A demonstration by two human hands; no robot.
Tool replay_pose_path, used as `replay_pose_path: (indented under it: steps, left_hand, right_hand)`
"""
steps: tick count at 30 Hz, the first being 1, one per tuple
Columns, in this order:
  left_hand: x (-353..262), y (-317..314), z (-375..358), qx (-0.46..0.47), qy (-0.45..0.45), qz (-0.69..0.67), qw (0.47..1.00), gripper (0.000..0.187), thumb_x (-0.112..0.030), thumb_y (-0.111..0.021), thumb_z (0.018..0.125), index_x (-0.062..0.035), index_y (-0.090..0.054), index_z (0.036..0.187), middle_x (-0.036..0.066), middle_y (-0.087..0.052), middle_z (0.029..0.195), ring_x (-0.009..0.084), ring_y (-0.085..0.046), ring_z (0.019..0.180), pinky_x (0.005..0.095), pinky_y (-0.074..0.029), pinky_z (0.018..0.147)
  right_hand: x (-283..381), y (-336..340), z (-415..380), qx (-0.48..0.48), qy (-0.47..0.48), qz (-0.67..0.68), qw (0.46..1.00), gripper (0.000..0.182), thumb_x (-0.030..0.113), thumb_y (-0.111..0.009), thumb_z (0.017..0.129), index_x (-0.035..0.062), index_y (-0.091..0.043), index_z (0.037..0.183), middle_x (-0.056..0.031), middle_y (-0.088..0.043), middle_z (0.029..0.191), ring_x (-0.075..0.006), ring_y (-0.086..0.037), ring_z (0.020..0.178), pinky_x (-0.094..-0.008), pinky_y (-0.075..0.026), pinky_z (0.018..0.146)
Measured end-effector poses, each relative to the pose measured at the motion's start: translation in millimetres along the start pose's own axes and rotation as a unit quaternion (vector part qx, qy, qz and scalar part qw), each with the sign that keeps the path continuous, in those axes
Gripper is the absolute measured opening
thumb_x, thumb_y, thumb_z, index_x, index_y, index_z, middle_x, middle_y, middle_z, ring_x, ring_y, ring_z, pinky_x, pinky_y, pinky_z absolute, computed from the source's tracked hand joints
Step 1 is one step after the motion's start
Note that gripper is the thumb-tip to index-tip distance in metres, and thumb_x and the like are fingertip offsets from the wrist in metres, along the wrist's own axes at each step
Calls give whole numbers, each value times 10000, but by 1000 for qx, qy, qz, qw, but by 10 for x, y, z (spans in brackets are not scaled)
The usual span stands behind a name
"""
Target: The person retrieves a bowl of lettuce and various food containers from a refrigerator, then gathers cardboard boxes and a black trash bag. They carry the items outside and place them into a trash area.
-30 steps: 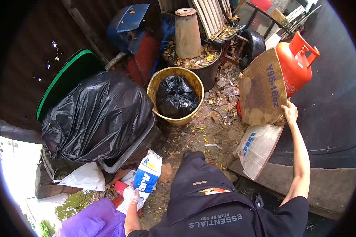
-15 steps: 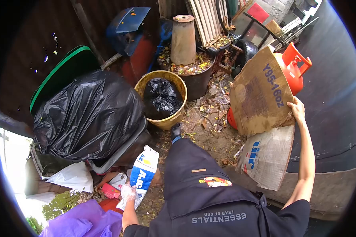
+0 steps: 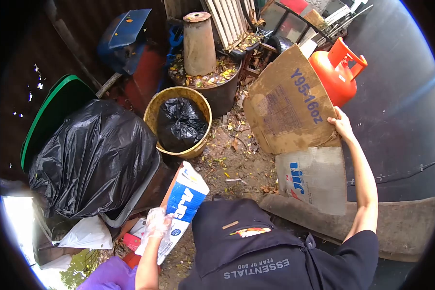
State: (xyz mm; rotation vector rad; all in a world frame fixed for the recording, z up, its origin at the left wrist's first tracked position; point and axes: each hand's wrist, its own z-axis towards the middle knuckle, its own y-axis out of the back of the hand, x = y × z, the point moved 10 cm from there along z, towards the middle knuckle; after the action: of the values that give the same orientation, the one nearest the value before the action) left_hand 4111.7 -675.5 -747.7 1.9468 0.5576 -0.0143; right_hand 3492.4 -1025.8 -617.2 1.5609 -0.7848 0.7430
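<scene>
My left hand (image 3: 158, 224), in a clear plastic glove, is closed around a flattened blue-and-white printed carton (image 3: 186, 199), tilted beside my leg. With bare fingers, my right hand (image 3: 342, 124) grips the right edge of a large piece of brown cardboard (image 3: 287, 104) marked "Y95-16oz". Under that edge hangs a paler cardboard panel (image 3: 319, 181) with blue lettering. An orange gas cylinder (image 3: 336, 72) stands behind the brown cardboard, partly covered by it.
A yellow bucket (image 3: 152, 116) holds a black bag. To its left, a big black garbage bag (image 3: 94, 154) fills a bin with a green lid (image 3: 38, 118). A leaf-filled planter (image 3: 224, 96) stands behind. A purple bag (image 3: 111, 275) lies at lower left.
My left hand has lifted the blue-and-white carton up and turned it. The cardboard in my right hand has shifted left in view, and the whole view has swung slightly right.
</scene>
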Motion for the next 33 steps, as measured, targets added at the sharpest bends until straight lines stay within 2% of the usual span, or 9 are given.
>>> replay_pose_path:
  steps: [6,10,14,16,19,22,25,28,33]
  left_hand:
    - [-975,477,129,-13,-201,-69,977,363,-308,-551,773,-55,-623,1022,181,-633,873,355,-578,906,432,-440,808]
    - [-1453,699,273,67,-219,-132,964,350,-282,-562,775,-38,-598,1023,217,-605,784,366,-594,756,431,-453,714]
    - [-1813,1310,406,-83,-238,-196,948,283,-266,-628,731,-69,-653,933,164,-650,828,313,-619,819,400,-460,787]
    - [-1968,1488,541,-40,-186,-293,937,306,-290,-619,743,-91,-650,973,159,-649,883,309,-613,885,411,-451,822]
    - [-2315,1803,773,-105,-259,-324,904,381,-318,-582,794,-99,-589,1105,175,-595,1084,339,-498,1085,415,-351,969]
    - [-2561,2383,706,-460,-316,-248,792,349,-281,-611,775,-50,-616,1036,146,-653,955,292,-608,892,358,-447,828]
    - [-2805,2952,735,-360,-317,-360,800,325,-265,-575,786,-21,-608,998,207,-630,933,352,-585,908,396,-436,834]
    - [-2748,3257,1098,-448,-264,-442,731,282,-182,-599,796,10,-603,1003,207,-636,966,334,-607,909,384,-456,816]
    - [-2739,3563,1951,-450,-235,-462,727,256,-193,-589,803,-10,-571,980,205,-613,929,364,-588,891,401,-458,798]
  right_hand:
    - [-307,-142,5,-77,6,-32,997,409,-26,-568,788,55,-541,1188,-48,-634,1085,-112,-560,1016,-243,-397,893]
    - [-318,-93,-141,-135,-8,-107,985,432,45,-600,780,119,-556,1204,-47,-651,1098,-132,-587,1021,-266,-411,888]
    - [-106,58,-287,-167,22,-96,981,439,88,-614,771,158,-573,1202,-51,-667,1063,-147,-606,998,-289,-423,884]
    - [5,189,-392,-186,14,-100,977,428,63,-603,775,135,-579,1197,-55,-668,1060,-137,-613,975,-273,-431,873]
    - [578,259,-553,-162,60,-59,983,432,-14,-557,800,-4,-518,1230,-85,-620,1131,-153,-583,1008,-263,-430,890]
    - [943,485,-519,-150,145,22,978,410,-15,-574,802,13,-546,1210,-66,-639,1102,-131,-590,983,-247,-436,872]
    - [1482,642,-544,-154,176,14,972,413,-27,-566,817,-19,-517,1227,-87,-612,1142,-146,-574,1017,-261,-434,894]
    - [1875,775,-437,-146,208,46,966,420,-37,-562,821,-19,-512,1238,-93,-604,1152,-148,-575,1019,-258,-436,894]
    - [2207,866,-168,-164,228,70,957,436,-30,-570,823,-25,-499,1253,-99,-606,1140,-147,-578,1003,-251,-441,879]
